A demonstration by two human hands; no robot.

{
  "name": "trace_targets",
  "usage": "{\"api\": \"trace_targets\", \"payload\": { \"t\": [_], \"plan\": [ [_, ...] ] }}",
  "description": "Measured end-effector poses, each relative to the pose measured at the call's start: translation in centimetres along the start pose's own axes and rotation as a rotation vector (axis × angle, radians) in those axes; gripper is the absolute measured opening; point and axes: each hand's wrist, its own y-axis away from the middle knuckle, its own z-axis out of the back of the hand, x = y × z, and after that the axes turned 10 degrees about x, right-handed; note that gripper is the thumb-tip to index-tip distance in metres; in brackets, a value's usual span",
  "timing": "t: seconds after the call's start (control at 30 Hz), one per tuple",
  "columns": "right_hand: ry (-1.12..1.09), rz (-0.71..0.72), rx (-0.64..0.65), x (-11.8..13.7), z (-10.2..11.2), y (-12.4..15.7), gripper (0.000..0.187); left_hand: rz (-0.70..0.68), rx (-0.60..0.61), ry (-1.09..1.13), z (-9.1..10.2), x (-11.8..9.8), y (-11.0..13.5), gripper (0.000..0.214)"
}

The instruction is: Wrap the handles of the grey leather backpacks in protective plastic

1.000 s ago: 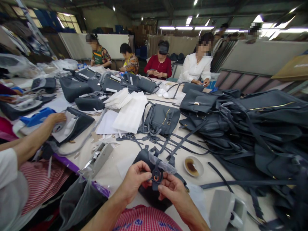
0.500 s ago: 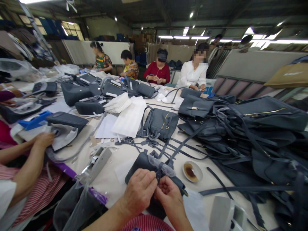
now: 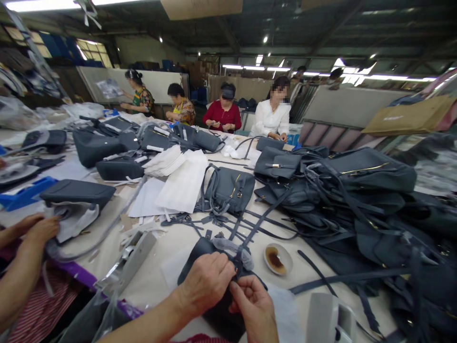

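A dark grey handbag [image 3: 200, 252] lies on the table in front of me, its handle wrapped in clear plastic [image 3: 232, 247]. My left hand [image 3: 207, 281] is closed over the strap fitting at the bag's top. My right hand [image 3: 255, 307] pinches the same strap from the right, fingers pressed together. The two hands touch each other. The metal ring seen earlier is hidden under my fingers.
A small dish of brown glue [image 3: 277, 258] sits just right of the bag. A heap of grey bags and straps [image 3: 357, 200] fills the right side. White paper sheets [image 3: 182, 178] lie mid-table. A co-worker's hands [image 3: 39, 228] handle a bag at the left. Several people sit at the far end.
My hands have closed together over the strap fitting, hiding the metal ring. The view has tilted up and shifted right. The co-worker's hand at the left has drawn back toward the table edge.
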Motion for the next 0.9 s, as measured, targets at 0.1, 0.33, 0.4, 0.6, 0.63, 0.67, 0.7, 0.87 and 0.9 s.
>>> {"api": "trace_targets", "payload": {
  "t": [0.1,0.33,0.4,0.6,0.63,0.67,0.7,0.87,0.9],
  "plan": [
    [0.029,0.042,-0.028,0.0,0.0,-0.1,0.043,0.073,-0.003,0.058,-0.7,-0.1,-0.4,0.027],
    [0.226,0.090,0.004,-0.7,0.6,0.2,0.034,-0.204,0.080,0.045,0.9,1.3,-0.6,0.031],
    [0.216,0.072,0.042,-0.8,0.5,0.0,0.033,-0.168,0.069,0.069,0.8,1.6,-0.7,0.035],
    [0.061,0.032,0.116,-0.1,0.8,-0.1,0.036,-0.197,0.149,0.106,0.9,2.5,-1.6,0.036],
    [0.071,0.038,0.104,0.1,0.9,-0.1,0.037,-0.229,0.179,0.107,1.1,2.8,-1.7,0.033],
    [0.100,0.043,0.097,0.2,0.9,-0.1,0.038,-0.255,0.206,0.100,1.3,3.0,-1.8,0.031],
    [0.145,0.049,0.096,0.2,0.9,-0.1,0.038,-0.267,0.220,0.088,1.5,3.1,-1.8,0.030],
    [0.397,0.040,0.169,0.1,0.0,0.2,0.022,-0.168,0.181,0.072,1.0,2.6,-1.4,0.030],
    [0.404,0.028,0.192,0.3,-0.3,0.2,0.022,-0.147,0.153,0.078,0.8,2.5,-1.3,0.030]
  ]
}}
